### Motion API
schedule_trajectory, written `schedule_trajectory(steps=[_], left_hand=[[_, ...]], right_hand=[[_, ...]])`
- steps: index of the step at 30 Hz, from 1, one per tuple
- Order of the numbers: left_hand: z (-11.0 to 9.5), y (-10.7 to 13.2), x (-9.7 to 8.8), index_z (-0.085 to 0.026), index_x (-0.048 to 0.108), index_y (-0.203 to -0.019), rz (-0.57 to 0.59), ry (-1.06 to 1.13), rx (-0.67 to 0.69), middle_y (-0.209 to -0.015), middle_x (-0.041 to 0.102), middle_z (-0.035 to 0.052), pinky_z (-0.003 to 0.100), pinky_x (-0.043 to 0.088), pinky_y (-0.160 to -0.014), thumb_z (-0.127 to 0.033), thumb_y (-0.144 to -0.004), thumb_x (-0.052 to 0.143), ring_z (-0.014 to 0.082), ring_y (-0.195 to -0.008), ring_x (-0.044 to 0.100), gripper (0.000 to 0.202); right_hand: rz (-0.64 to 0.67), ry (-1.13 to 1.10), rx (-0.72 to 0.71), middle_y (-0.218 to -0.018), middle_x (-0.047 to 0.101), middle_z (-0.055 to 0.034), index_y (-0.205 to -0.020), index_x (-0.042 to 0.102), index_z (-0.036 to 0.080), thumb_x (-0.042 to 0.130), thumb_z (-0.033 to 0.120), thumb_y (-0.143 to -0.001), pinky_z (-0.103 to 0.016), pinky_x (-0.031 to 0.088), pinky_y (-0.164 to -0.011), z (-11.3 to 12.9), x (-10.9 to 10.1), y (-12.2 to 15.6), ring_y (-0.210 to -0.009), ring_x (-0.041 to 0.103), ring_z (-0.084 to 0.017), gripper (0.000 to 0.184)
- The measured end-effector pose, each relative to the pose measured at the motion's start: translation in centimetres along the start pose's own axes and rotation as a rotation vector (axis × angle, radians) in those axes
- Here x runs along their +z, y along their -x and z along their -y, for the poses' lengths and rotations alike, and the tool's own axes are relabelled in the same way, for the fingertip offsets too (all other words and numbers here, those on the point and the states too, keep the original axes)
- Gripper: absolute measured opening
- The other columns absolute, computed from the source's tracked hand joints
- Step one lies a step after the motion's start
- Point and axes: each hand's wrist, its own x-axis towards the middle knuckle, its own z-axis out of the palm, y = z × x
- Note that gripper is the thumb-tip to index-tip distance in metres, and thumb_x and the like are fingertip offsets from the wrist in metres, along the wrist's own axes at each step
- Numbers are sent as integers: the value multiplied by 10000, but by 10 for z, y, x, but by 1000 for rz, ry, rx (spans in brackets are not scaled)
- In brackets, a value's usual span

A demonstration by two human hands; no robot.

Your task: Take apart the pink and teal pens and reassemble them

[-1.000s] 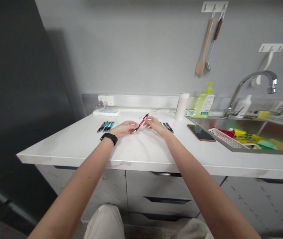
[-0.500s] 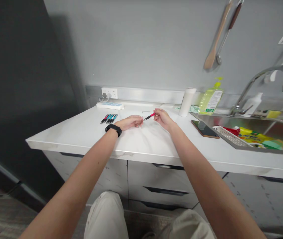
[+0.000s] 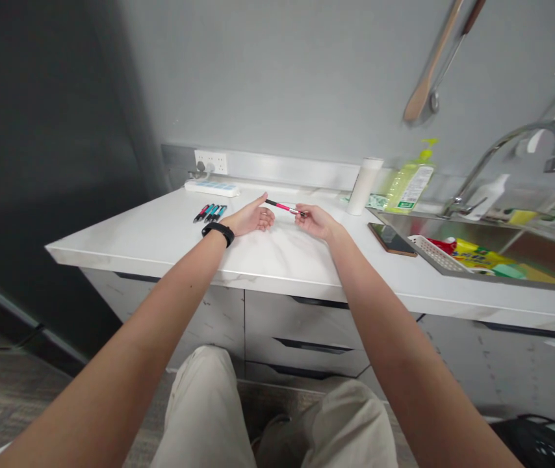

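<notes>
My right hand (image 3: 315, 221) pinches a pink-and-black pen (image 3: 281, 206) near its silver and black end. The pen is held above the counter, slanting up to the left. Its other, black end meets or almost meets the thumb tip of my left hand (image 3: 251, 218); contact is hard to tell. That hand has its thumb raised apart from the loosely curled fingers, and a black band (image 3: 219, 232) circles the wrist. Just left of it, several pens (image 3: 210, 213) in pink, blue and black lie side by side on the white counter (image 3: 277, 257).
A power strip (image 3: 212, 188) lies along the wall. On the right are a white cylinder (image 3: 364, 186), a green soap bottle (image 3: 409, 186) and a phone (image 3: 392, 239). Beyond them is the sink with a tap (image 3: 496, 162) and a white basket (image 3: 436, 255).
The pen has turned so its left end now points up instead of down. My left thumb has risen away from the fingers. The view has tilted slightly.
</notes>
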Motion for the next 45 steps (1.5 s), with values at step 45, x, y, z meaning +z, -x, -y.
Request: schedule_trajectory(steps=[45], left_hand=[[9, -4, 1, -112, 597, -739, -50, -147, 116, -491, 447, -38, 198, 209, -397, -215, -757, 714, 17, -385, 328, 157]], right_hand=[[-112, -116, -85, -689, 653, -7, -789, 523, 166, 496, 114, -888, -94, 488, -475, 0, 3, -5, -497, 527, -42, 115]])
